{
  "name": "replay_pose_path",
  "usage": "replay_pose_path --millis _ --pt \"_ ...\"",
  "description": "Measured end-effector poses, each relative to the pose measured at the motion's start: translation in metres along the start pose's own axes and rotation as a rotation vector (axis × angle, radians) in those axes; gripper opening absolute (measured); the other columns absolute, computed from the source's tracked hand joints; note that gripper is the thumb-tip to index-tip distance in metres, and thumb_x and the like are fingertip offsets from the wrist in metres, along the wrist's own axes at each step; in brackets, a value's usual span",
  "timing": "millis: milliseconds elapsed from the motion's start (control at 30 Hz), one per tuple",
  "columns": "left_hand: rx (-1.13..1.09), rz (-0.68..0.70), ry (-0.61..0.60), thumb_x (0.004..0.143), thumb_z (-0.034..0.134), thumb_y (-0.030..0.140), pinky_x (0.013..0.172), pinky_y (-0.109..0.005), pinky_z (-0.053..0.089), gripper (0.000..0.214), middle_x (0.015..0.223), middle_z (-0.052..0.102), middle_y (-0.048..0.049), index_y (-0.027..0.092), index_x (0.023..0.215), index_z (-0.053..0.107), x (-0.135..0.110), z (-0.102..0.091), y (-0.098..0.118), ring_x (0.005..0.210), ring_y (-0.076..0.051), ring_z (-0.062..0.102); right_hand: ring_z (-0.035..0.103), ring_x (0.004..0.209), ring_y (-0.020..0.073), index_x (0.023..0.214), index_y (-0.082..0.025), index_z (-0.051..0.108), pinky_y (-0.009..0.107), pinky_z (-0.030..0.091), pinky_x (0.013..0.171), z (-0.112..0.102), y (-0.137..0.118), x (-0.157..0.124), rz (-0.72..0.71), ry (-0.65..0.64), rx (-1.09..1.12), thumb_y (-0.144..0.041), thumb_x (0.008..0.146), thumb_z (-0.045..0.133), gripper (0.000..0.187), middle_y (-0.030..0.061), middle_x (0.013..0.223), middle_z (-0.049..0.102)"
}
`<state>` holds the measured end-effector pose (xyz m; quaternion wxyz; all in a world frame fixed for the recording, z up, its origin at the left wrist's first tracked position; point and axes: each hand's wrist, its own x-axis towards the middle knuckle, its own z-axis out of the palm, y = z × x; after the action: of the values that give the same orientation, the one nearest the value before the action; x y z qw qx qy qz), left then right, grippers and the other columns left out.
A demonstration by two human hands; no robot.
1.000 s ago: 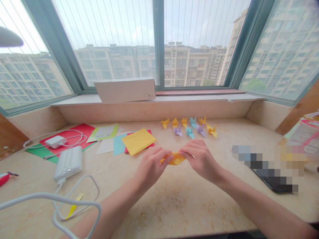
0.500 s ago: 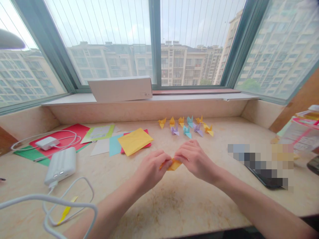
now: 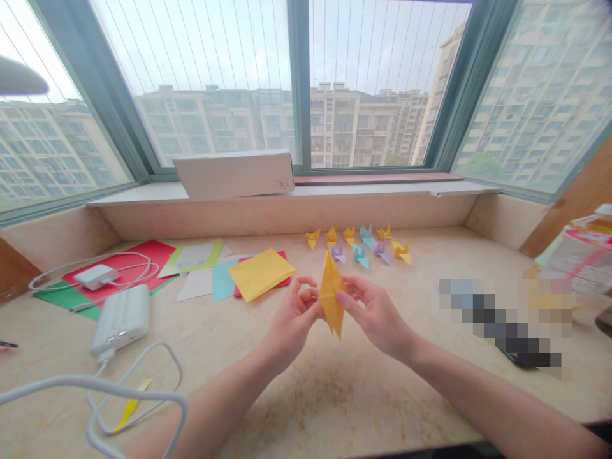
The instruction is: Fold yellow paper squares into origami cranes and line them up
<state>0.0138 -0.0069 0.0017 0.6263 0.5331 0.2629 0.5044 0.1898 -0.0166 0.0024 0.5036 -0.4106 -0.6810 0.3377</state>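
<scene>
A folded orange paper piece (image 3: 331, 293), long and pointed at both ends, stands upright above the marble counter (image 3: 335, 389). My left hand (image 3: 291, 315) pinches its left side with thumb and fingers. From the right, my right hand (image 3: 375, 312) pinches its other side. Behind my hands, several small folded paper cranes (image 3: 358, 245) in yellow, blue and purple stand in two rows. A yellow paper square (image 3: 261, 273) lies on top of a loose stack of coloured sheets (image 3: 210, 277) to the left.
A white power bank (image 3: 119, 319) with a looping white cable (image 3: 134, 389) lies at the left, near a white charger (image 3: 93, 276) on red paper. A white box (image 3: 234, 173) rests on the window ledge. A dark phone (image 3: 521, 357) lies at the right.
The orange paper lay flat and sideways between my hands; now it is turned upright and held higher, with both hands raised off the counter.
</scene>
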Motion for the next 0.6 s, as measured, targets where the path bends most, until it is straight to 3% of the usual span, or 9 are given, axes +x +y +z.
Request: replay_pose_path --millis 167,333,600 --pt "0.147 0.020 -0.079 0.088 0.071 0.035 0.077 -0.029 0.050 0.021 0.088 0.071 -0.0037 0.018 0.092 0.060 -0.0048 0.0018 0.0005 0.080 -0.016 0.065 0.068 0.083 0.0208 0.103 -0.020 0.073 0.037 0.053 0.081 0.0028 0.0008 -0.0004 0.099 -0.044 0.166 -0.039 0.091 0.063 0.024 0.0062 0.098 0.076" --pt "0.207 0.022 -0.053 0.093 0.059 0.046 0.082 -0.035 0.051 0.032 0.100 0.071 -0.0093 0.015 0.097 0.068 -0.0069 0.0010 0.0052 0.091 -0.022 0.065 0.065 0.079 0.0192 0.105 -0.021 0.075 0.034 0.051 0.076 -0.0001 -0.0029 -0.0007 0.075 -0.032 0.086 -0.037 0.092 0.063 0.024 0.0043 0.093 0.076" --pt "0.134 -0.026 0.005 0.084 0.075 0.037 0.077 -0.030 0.049 0.031 0.102 0.074 -0.0089 0.018 0.100 0.057 -0.0036 0.0015 -0.0025 0.088 -0.019 0.067 0.070 0.086 0.0224 0.110 -0.020 0.075 0.041 0.056 0.085 0.0018 -0.0031 -0.0042 0.086 0.007 0.158 -0.042 0.089 0.067 0.031 0.0077 0.098 0.078"
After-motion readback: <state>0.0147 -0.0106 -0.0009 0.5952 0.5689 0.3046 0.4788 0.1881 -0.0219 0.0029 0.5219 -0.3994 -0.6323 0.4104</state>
